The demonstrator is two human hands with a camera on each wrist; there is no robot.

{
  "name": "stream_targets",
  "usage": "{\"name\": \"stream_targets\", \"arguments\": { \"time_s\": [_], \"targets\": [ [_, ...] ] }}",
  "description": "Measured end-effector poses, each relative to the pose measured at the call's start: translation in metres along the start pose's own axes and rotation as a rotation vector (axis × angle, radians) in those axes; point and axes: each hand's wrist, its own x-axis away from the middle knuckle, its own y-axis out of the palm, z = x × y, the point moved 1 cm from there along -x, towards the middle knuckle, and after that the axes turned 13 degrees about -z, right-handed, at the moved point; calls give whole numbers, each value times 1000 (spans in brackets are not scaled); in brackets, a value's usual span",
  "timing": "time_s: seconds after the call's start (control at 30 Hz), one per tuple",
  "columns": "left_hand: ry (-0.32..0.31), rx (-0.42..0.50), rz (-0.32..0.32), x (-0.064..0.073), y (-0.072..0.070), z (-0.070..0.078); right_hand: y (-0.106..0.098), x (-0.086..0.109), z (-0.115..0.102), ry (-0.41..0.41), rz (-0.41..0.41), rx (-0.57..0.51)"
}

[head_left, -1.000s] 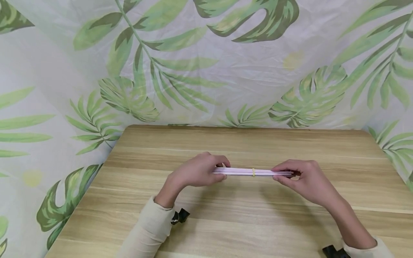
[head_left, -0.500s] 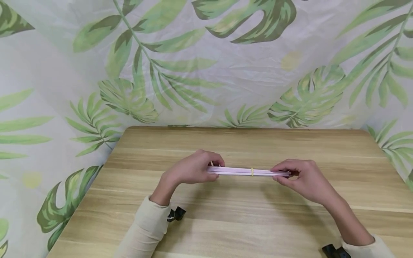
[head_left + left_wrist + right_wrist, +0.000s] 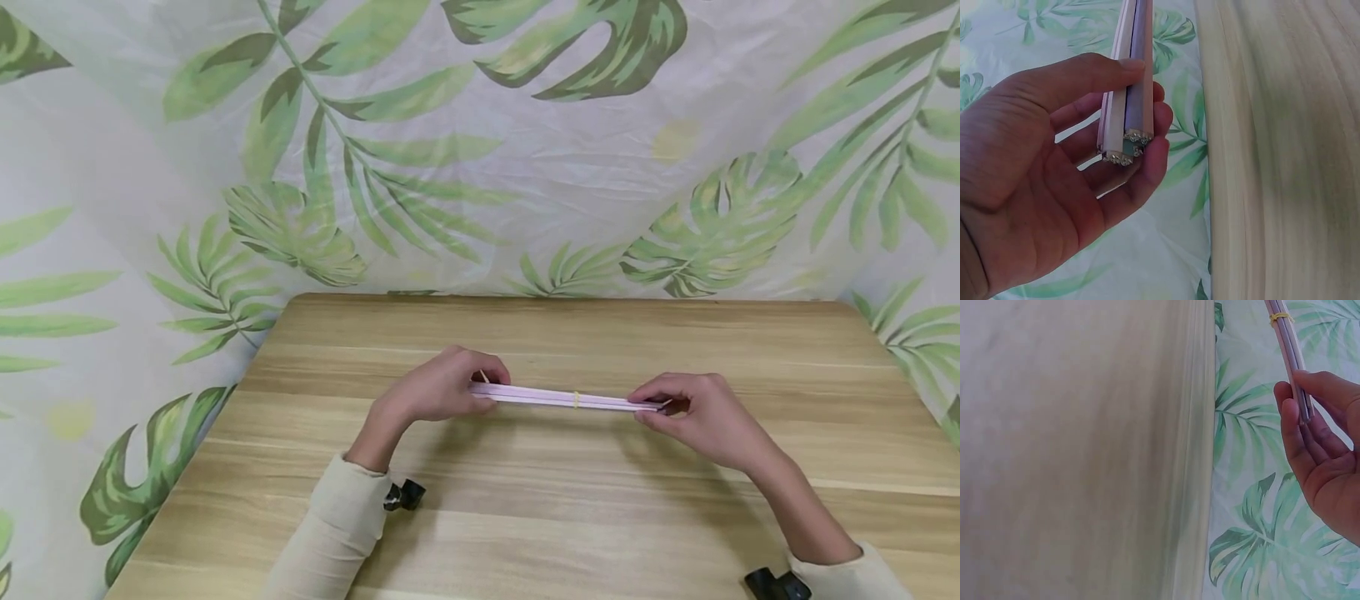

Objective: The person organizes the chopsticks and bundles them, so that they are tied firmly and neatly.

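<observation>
A bundle of pale pink and lilac chopsticks [image 3: 540, 397] is held level above the wooden table, bound near its middle by a yellow band [image 3: 1281, 317]. My left hand [image 3: 435, 387] grips the thicker end, thumb on one side and curled fingers on the other. Silvery, rough-looking tips [image 3: 1124, 159] stick out past that thumb in the left wrist view. At the narrower end, my right hand [image 3: 701, 417] pinches the bundle between thumb and fingers. The short ends show beyond that thumb in the right wrist view. How many chopsticks are bundled is not clear.
Below the hands lies a wood-grain table [image 3: 570, 517], its far edge close to a leaf-patterned cloth backdrop [image 3: 562, 192]. Small black devices [image 3: 405, 495] sit at both wrists, by the cream sleeves [image 3: 337, 517].
My left hand has moved left and slightly away from me, the bundle's left end going with it. The bundle now tilts slightly in view. My right hand has barely moved.
</observation>
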Motion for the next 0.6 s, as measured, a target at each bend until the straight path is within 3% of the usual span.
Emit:
{"name": "stream_targets", "arguments": {
  "time_s": [0.23, 0.6],
  "targets": [
    [-1, 7, 3, 0, 3, -9, -2, -4, 8, 39, -78, -54],
    [-24, -25, 6, 4, 6, -16, 3, -24, 20, -9, -202, -20]
  ]
}}
